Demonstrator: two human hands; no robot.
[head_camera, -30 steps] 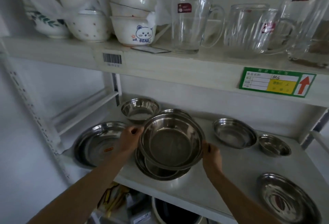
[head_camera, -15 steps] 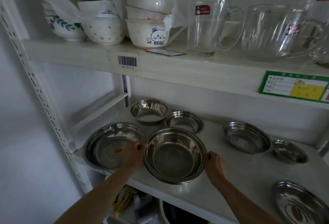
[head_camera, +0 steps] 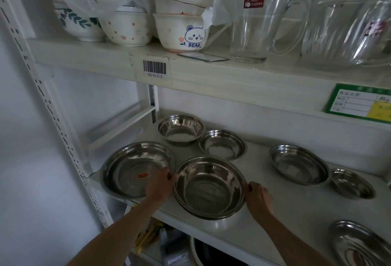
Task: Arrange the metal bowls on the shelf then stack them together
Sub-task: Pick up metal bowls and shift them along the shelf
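A large metal bowl point(head_camera: 209, 187) sits nested on a second one at the front of the white shelf point(head_camera: 296, 208). My left hand point(head_camera: 158, 185) grips its left rim and my right hand point(head_camera: 259, 199) grips its right rim. A wide flat metal bowl point(head_camera: 135, 168) with an orange sticker lies to the left, partly under my left hand. Behind stand a deep small bowl point(head_camera: 179, 129) and a shallow small bowl point(head_camera: 222, 145). To the right lie a medium bowl point(head_camera: 299, 164), a little bowl point(head_camera: 352, 183), and a wide bowl point(head_camera: 359, 244) at the front right corner.
The upper shelf point(head_camera: 211, 71) hangs low over the bowls, carrying ceramic bowls point(head_camera: 182, 31) and glass jugs point(head_camera: 256, 22). A perforated white upright point(head_camera: 53, 117) and side rail point(head_camera: 122, 122) bound the left. Boxes and a dark tub point(head_camera: 211, 253) sit below.
The large bowl, held tilted above another bowl a second ago, has come down and now rests nested on it. Both hands stay on its rim. The view has shifted left.
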